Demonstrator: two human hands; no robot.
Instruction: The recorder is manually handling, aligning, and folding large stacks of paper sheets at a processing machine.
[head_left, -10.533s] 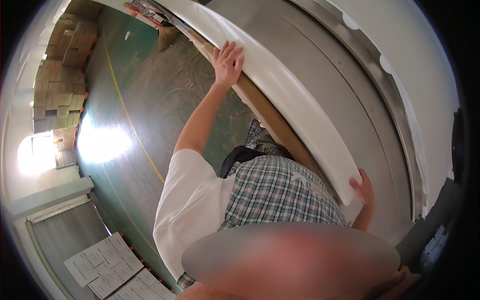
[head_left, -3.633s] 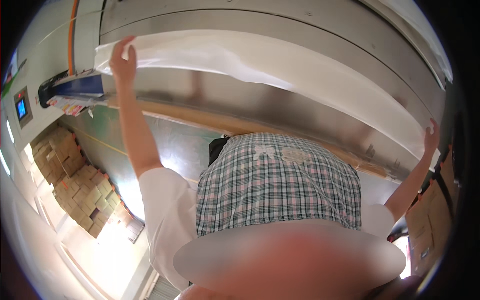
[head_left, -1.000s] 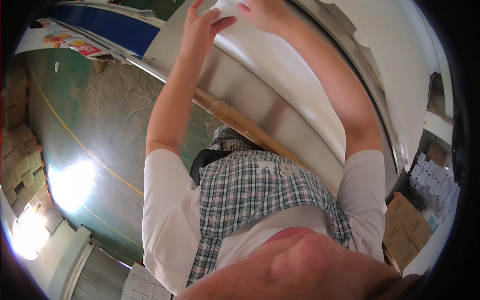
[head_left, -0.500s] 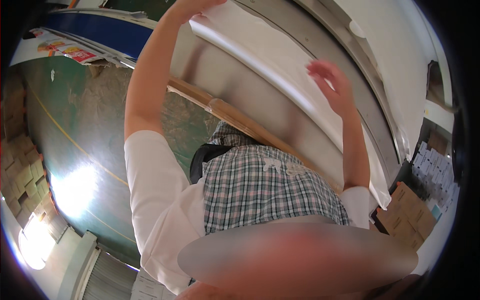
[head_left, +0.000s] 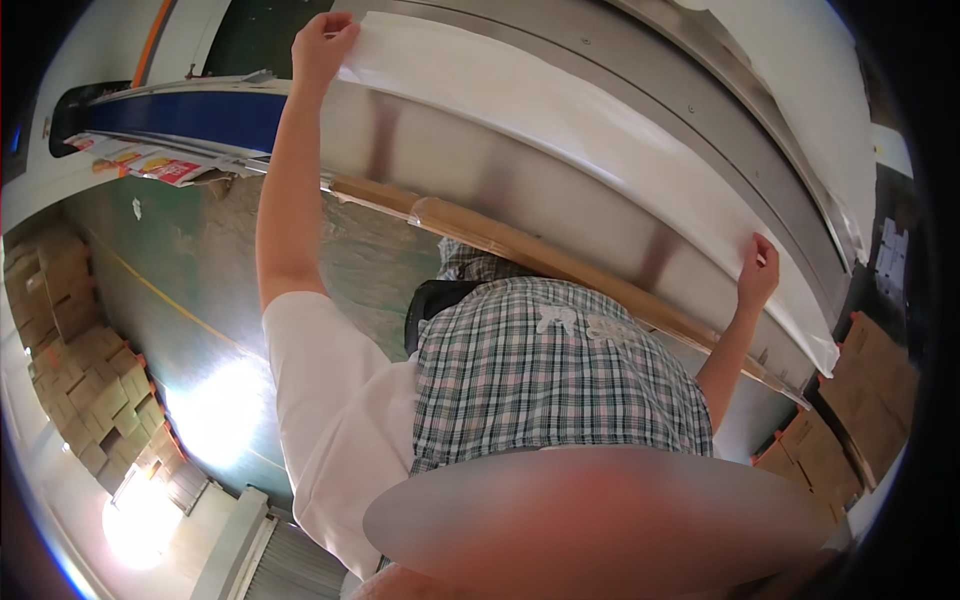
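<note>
A long white sheet, thin and glossy like plastic film (head_left: pixel 560 130), lies across a pale metal work surface in front of me. My left hand (head_left: pixel 322 52) is at the far left end of the sheet, thumb and fingers pinched on its corner. Well to the right, my right hand (head_left: pixel 760 272) is closed, its thumb and fingertips pressed together on the sheet near its right end. The sheet stretches between both hands, its near edge slightly folded and shiny.
A grey metal bar (head_left: pixel 640 75) runs behind the sheet. Brown cardboard edging (head_left: pixel 500 238) lines the table's front, close to my checked apron (head_left: pixel 560 370). A blue panel (head_left: pixel 190 112) sits at left. Stacked cartons (head_left: pixel 95 390) stand far left, brown boxes (head_left: pixel 815 450) at right.
My right hand has moved right and nearer, from open above the sheet to pinching it near its right end. My left hand has shifted left, and the sheet lies straighter.
</note>
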